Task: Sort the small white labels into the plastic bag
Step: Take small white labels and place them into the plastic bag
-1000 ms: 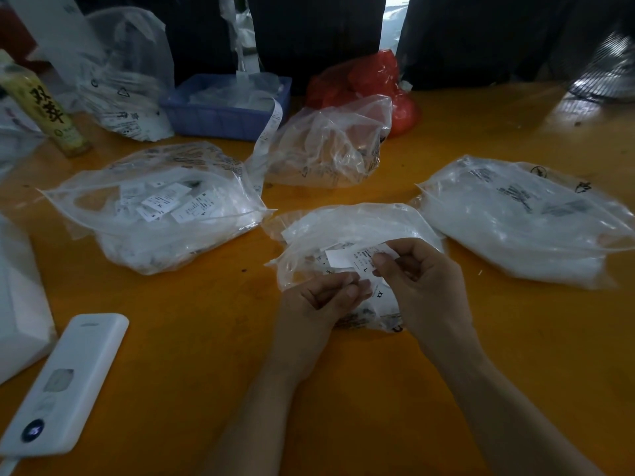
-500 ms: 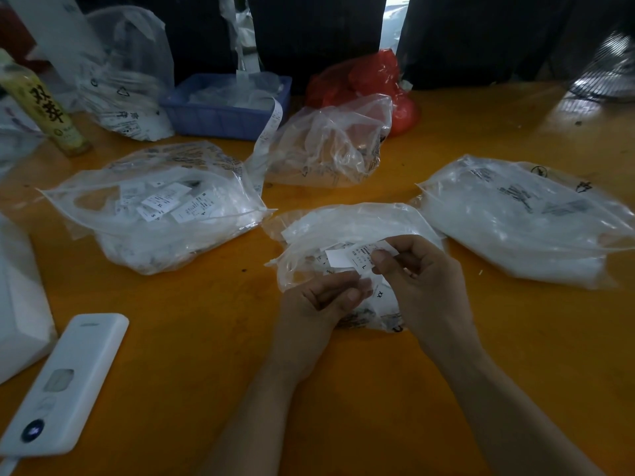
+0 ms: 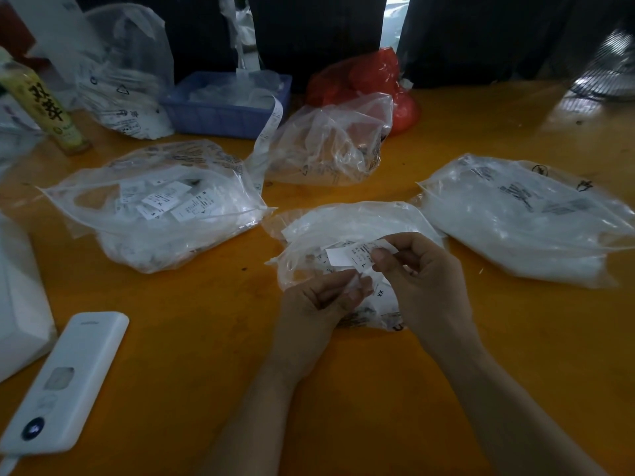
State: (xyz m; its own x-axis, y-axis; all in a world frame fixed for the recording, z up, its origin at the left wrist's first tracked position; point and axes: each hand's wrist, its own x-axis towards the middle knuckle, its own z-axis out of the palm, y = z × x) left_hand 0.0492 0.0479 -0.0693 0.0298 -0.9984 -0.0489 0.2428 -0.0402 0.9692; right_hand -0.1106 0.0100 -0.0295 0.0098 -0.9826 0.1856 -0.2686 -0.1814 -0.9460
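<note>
My right hand [image 3: 426,280] pinches a small white label [image 3: 347,255] printed with an "L", held over a clear plastic bag [image 3: 343,221] in the middle of the orange table. My left hand [image 3: 319,304] sits just below the label, its fingers curled and pinching white paper or the bag's plastic; which one I cannot tell. More labels show through the bag under both hands. To the left lies a larger clear bag [image 3: 154,207] with several white labels inside.
A full bag of white material [image 3: 525,221] lies right. A crumpled clear bag [image 3: 330,146], red bag [image 3: 364,77], blue basket [image 3: 223,104] and a hanging label strip [image 3: 268,132] sit behind. A bottle [image 3: 37,101] and white device [image 3: 65,383] are left.
Both hands stay over the middle bag. The label in my right hand has shifted only slightly; my left fingers have moved a little closer to it.
</note>
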